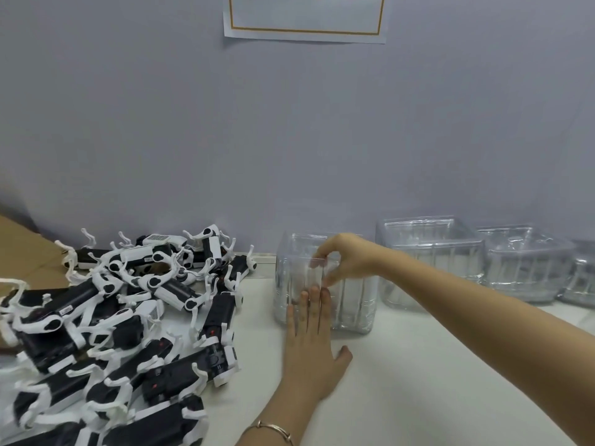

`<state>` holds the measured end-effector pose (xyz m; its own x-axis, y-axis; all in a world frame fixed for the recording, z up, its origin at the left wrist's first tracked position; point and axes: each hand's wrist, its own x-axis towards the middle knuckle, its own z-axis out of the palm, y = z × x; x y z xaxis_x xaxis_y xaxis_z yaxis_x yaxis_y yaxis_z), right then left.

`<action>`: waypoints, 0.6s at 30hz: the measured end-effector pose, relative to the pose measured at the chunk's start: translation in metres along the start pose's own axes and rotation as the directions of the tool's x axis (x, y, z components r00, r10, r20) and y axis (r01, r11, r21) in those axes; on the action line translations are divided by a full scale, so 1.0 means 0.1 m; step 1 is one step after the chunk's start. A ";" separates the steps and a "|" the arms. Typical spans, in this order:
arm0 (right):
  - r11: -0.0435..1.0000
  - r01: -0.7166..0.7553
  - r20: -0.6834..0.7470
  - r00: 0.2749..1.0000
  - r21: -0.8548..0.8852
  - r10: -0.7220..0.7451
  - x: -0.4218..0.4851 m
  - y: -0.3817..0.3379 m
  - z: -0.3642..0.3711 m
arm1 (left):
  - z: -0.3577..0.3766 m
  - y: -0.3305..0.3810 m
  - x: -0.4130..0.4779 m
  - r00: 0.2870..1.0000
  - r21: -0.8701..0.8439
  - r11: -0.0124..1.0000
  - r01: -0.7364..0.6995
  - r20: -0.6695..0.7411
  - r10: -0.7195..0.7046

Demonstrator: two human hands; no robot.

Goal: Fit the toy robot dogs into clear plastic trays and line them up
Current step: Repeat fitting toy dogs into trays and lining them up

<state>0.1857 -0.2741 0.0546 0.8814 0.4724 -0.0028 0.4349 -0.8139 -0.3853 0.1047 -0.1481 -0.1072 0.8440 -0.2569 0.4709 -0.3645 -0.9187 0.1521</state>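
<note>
A stack of clear plastic trays (354, 304) stands on the white table by the wall, just right of centre. My left hand (310, 346) lies flat with its fingertips pressed against the stack's near side. My right hand (346, 257) reaches in from the right and pinches the top tray's near rim between thumb and fingers. A heap of black-and-white toy robot dogs (122, 323) with white legs covers the left part of the table.
More stacks of clear trays (431, 259) (524, 262) line the wall to the right. Brown cardboard (25, 252) lies behind the dog heap at far left. A paper sheet (304, 17) hangs on the grey wall. Bare white tabletop (418, 397) shows at front right.
</note>
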 end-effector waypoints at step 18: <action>0.991 0.085 -0.480 0.868 -0.104 -0.125 -0.71 -0.26 -0.53 | 0.00 0.03 0.09 0.992 -0.007 0.998 0.068 0.112 -0.067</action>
<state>0.1215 -0.3043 0.1134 0.7996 0.3490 0.4888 0.5248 -0.8017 -0.2861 0.1115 -0.1529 -0.1023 0.9050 -0.2271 0.3597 -0.3093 -0.9318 0.1901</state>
